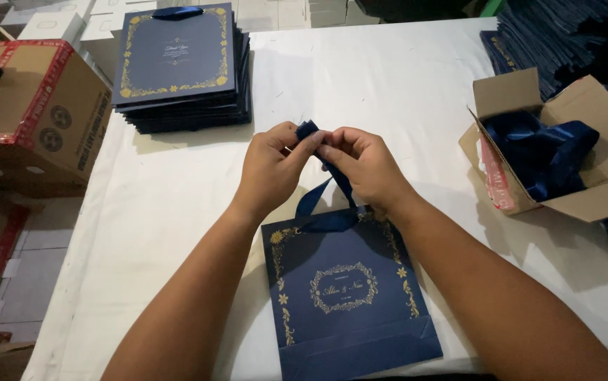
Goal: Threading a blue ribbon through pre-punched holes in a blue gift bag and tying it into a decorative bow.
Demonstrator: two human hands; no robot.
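A flat navy paper bag (pixel 350 296) with gold floral print lies on the white table (pixel 388 85) in front of me. A navy satin ribbon (pixel 325 204) runs up from the bag's top edge. My left hand (pixel 272 166) and my right hand (pixel 364 162) meet above the bag, both pinching the ribbon's upper end between fingers and thumbs. The ribbon tip sticks up between the two hands.
A stack of finished navy bags (pixel 177 67) sits at the far left of the table. An open cardboard box (pixel 593 194) holding navy ribbons stands at the right. Another cardboard box (pixel 35 113) stands off the table's left edge. More dark bags (pixel 565 35) are piled at the far right.
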